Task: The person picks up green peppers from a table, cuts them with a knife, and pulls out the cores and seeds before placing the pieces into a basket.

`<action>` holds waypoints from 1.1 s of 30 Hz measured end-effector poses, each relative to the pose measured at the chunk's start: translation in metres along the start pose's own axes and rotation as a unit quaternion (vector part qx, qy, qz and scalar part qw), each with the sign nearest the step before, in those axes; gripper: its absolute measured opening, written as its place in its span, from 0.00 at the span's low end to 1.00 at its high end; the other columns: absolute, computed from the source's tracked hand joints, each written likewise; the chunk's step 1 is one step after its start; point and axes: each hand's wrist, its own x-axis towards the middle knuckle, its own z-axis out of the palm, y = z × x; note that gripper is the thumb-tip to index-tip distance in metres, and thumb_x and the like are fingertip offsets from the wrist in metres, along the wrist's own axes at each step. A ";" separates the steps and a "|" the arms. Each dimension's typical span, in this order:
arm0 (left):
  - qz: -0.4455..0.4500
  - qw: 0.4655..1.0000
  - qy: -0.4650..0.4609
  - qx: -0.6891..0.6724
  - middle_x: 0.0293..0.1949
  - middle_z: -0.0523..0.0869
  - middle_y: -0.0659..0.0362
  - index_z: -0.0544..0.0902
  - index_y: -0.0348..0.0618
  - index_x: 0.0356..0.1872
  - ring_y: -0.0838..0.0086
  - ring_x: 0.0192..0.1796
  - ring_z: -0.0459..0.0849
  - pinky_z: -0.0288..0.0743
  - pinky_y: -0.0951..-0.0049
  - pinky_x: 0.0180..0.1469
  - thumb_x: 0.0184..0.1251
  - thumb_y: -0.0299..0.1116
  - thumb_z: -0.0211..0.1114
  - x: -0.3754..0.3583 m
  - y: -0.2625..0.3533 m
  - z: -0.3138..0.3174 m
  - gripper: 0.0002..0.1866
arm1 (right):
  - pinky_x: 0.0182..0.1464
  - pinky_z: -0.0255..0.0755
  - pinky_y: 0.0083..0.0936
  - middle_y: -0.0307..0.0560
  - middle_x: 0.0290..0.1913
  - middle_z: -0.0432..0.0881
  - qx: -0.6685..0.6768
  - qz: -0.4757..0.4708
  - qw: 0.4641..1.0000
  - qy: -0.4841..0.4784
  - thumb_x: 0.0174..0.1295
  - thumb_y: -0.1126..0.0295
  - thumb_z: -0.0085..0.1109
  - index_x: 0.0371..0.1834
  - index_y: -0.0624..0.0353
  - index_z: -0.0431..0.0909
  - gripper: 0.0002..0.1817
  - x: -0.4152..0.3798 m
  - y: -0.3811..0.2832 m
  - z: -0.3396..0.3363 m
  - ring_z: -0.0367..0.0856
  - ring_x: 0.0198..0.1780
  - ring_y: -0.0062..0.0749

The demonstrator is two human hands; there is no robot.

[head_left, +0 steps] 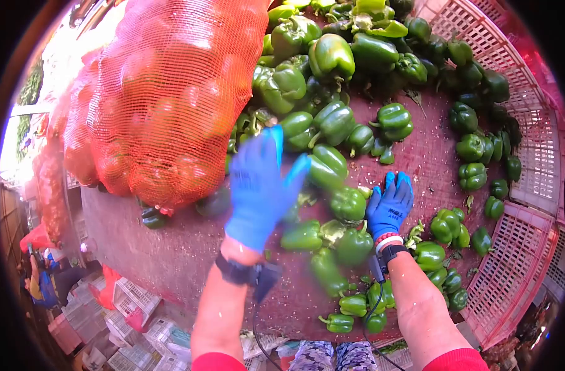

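Note:
My left hand (261,182), in a blue glove, is a little blurred by motion, with its thumb spread away from the fingers. It is over the table left of a green bell pepper (327,166) and holds nothing that I can see. My right hand (390,204), gloved in the same blue, lies on the reddish table with its fingers stretched out. Just left of it sits another bell pepper (348,203). Several more peppers lie below and between my arms, among them a blurred pepper (327,272). Small pale bits are scattered on the tabletop (171,266).
A big orange mesh sack (171,93) full of round produce takes up the upper left. Peppers are heaped at the back (332,57) and along the right. Plastic crates (511,266) edge the right side. More crates (134,300) stand on the floor at lower left.

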 end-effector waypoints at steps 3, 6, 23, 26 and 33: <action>0.002 1.000 0.000 0.009 0.66 0.76 0.39 0.63 0.37 0.76 0.46 0.70 0.74 0.70 0.48 0.70 0.55 0.63 0.74 0.106 -0.033 0.036 0.55 | 0.79 0.47 0.57 0.62 0.75 0.65 -0.001 0.004 1.000 -0.010 0.67 0.57 0.57 0.70 0.58 0.70 0.30 -0.001 -0.001 -0.002 0.58 0.78 0.60; -0.106 0.958 -0.231 0.135 0.65 0.78 0.37 0.64 0.36 0.75 0.44 0.66 0.79 0.74 0.49 0.68 0.49 0.63 0.76 0.153 -0.005 0.029 0.57 | 0.79 0.47 0.57 0.61 0.75 0.64 -0.003 0.009 1.000 -0.014 0.67 0.57 0.57 0.70 0.58 0.70 0.30 0.001 -0.003 -0.005 0.58 0.78 0.59; -0.258 0.917 -0.202 -0.225 0.56 0.86 0.48 0.73 0.46 0.68 0.59 0.56 0.87 0.80 0.60 0.60 0.49 0.48 0.84 -0.045 -0.008 0.052 0.45 | 0.79 0.45 0.57 0.62 0.77 0.63 -0.001 -0.021 1.000 -0.016 0.68 0.49 0.56 0.74 0.57 0.68 0.35 -0.004 0.010 0.007 0.58 0.79 0.59; -0.251 0.926 -0.166 -0.229 0.53 0.87 0.50 0.73 0.47 0.66 0.63 0.53 0.87 0.81 0.61 0.57 0.51 0.46 0.84 -0.059 -0.012 0.058 0.42 | 0.79 0.45 0.57 0.63 0.76 0.63 0.003 -0.036 0.999 -0.002 0.68 0.48 0.55 0.74 0.57 0.68 0.35 -0.006 0.014 0.011 0.58 0.79 0.59; -0.280 0.908 -0.234 -0.206 0.55 0.87 0.48 0.72 0.51 0.70 0.58 0.56 0.87 0.80 0.59 0.60 0.51 0.50 0.83 -0.130 0.017 0.029 0.45 | 0.78 0.52 0.52 0.58 0.72 0.70 0.058 -0.088 0.994 -0.024 0.68 0.45 0.57 0.69 0.47 0.75 0.30 -0.002 0.036 0.003 0.63 0.77 0.54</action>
